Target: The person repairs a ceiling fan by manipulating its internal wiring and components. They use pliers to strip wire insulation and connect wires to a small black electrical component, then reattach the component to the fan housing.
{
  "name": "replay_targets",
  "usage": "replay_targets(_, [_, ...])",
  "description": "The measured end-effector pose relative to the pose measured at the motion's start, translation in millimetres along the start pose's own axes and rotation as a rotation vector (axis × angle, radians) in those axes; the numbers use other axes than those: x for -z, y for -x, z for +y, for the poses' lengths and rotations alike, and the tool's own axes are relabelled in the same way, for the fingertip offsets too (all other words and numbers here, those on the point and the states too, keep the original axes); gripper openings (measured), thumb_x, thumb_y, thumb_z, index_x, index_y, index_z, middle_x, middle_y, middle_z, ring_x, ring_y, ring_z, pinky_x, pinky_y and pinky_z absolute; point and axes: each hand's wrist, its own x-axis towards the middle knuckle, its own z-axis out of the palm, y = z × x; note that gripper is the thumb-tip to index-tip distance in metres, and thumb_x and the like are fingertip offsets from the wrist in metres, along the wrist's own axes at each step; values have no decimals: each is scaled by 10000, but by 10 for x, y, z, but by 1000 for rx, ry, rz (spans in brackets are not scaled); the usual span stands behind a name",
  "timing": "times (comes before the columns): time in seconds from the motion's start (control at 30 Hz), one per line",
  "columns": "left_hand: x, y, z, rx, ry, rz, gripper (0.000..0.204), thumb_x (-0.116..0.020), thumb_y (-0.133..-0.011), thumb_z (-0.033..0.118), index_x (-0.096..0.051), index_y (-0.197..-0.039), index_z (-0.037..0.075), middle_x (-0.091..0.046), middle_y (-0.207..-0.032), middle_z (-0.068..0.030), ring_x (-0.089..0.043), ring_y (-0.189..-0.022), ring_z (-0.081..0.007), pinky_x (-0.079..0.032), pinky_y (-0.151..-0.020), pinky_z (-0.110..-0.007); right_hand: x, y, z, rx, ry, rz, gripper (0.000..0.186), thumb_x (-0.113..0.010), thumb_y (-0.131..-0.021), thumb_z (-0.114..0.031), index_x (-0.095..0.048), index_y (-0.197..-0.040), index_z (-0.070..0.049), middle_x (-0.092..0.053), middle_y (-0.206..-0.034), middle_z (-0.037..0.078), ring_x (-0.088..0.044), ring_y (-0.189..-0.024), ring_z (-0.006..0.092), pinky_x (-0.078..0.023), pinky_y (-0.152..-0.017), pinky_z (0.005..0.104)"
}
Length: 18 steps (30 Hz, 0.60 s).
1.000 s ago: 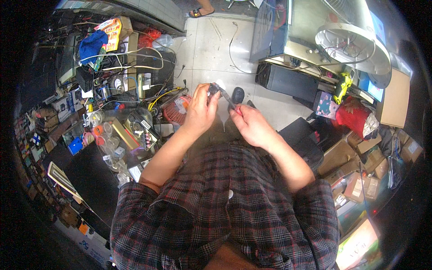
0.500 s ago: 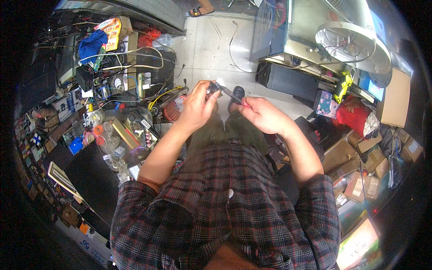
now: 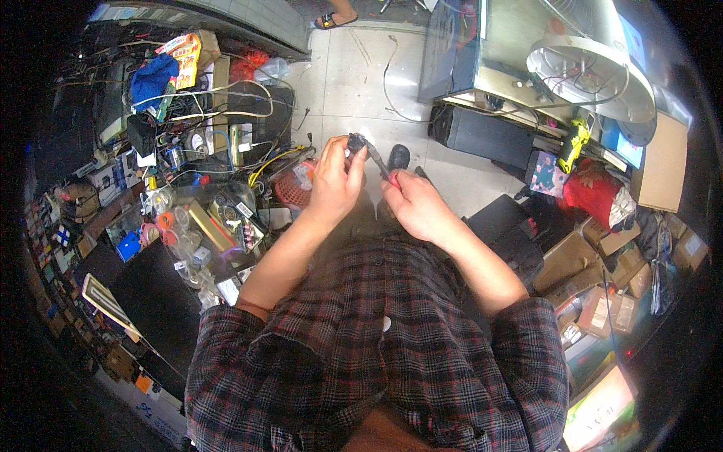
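In front of my lap my left hand [image 3: 337,179] pinches a small dark part [image 3: 355,142] between thumb and fingers. What kind of part it is cannot be made out. My right hand [image 3: 416,202], lower and to the right, is closed round a red-handled tool [image 3: 392,179]. The tool's dark narrow end slants up and left and meets the small part at my left fingertips. Most of the handle is hidden inside my fist, so its exact kind does not show.
Cables, small devices and a blue cloth [image 3: 156,77] clutter the left side, above a red plastic basket [image 3: 290,187]. At the right stand a large metal-cased machine [image 3: 503,60], a red bag [image 3: 591,197] and cardboard boxes [image 3: 572,256]. Another person's sandalled foot [image 3: 337,20] is at the top.
My right hand has moved left and closer to my left hand, bringing the tool with it. The tool stands steeper, and the small part has tilted slightly in my left hand.
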Motion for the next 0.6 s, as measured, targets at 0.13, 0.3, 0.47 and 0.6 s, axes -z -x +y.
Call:
replay_targets(0.13, [-23, 42, -41, 4, -5, -1, 218, -654, -939, 60, -569, -1104, -55, -620, -1035, -216, -637, -895, -368, -517, -775, -418, -43, 11, 21, 3, 3, 37, 335, -517, -1012, -240, -615, -913, 65, -637, -886, 305, -630, -901, 485, -494, -829, 526])
replay_targets(0.3, [120, -74, -102, -98, -32, -112, 271, -653, -930, 52, -572, -1168, -51, -624, -1095, -221, -634, -985, -392, -513, -850, -423, 49, -22, 6, -5, 6, -51, 327, -508, -1018, -246, -617, -954, 55, -647, -899, 293, -643, -893, 470, -505, -801, 510])
replay_targets(0.47, [221, -117, -161, -147, -33, -216, 319, -661, -921, 49, -560, -1211, -35, -625, -1115, -218, -635, -1004, -387, -518, -865, -420, 171, -68, 86, 35, 49, -137, 322, -503, -1023, -263, -623, -985, 33, -655, -895, 277, -652, -887, 456, -511, -788, 497])
replay_targets(0.6, [317, -198, -170, -137, -29, -316, 345, -670, -916, 63, -556, -1230, -24, -628, -1119, -206, -637, -1009, -373, -522, -866, -416, 285, -121, 59, 44, 58, -207, 338, -494, -1027, -285, -631, -998, 23, -659, -878, 272, -655, -888, 451, -516, -794, 491])
